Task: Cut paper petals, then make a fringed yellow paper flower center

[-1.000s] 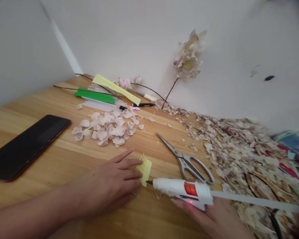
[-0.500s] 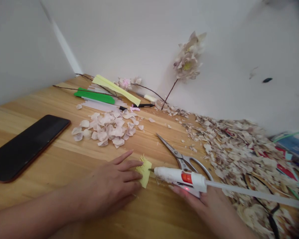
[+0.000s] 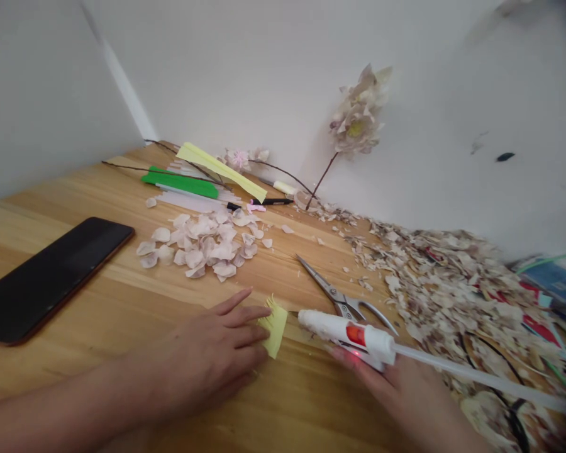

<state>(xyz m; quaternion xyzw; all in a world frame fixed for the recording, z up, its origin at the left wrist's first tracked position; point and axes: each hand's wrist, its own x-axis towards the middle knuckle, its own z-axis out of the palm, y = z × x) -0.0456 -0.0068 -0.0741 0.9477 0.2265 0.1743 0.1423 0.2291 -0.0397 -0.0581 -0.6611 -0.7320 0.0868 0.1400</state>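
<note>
My left hand (image 3: 221, 346) lies flat with its fingers stretched out. Its fingertips rest on the left part of a small piece of yellow paper (image 3: 277, 330), fringed along its upper left edge. In my right hand (image 3: 396, 390) is a white hot glue gun (image 3: 353, 335) with an orange patch and a small red light. A long clear glue stick (image 3: 466, 368) sticks out of its back end. The nozzle points left and stands a little to the right of the paper, apart from it. Just behind the gun lie metal scissors (image 3: 332, 289), their handles partly hidden by it.
A pile of pale petals (image 3: 207, 242) lies in the middle, and a large heap of dried petals (image 3: 443, 270) fills the right side. A black phone (image 3: 56, 270) lies at left. Green paper (image 3: 182, 182) and a yellow strip (image 3: 219, 170) lie behind. A petal flower (image 3: 358, 119) leans against the wall.
My right hand has drawn the glue gun slightly to the right, and its nozzle has come away from the paper's edge. My left hand has stayed on the paper.
</note>
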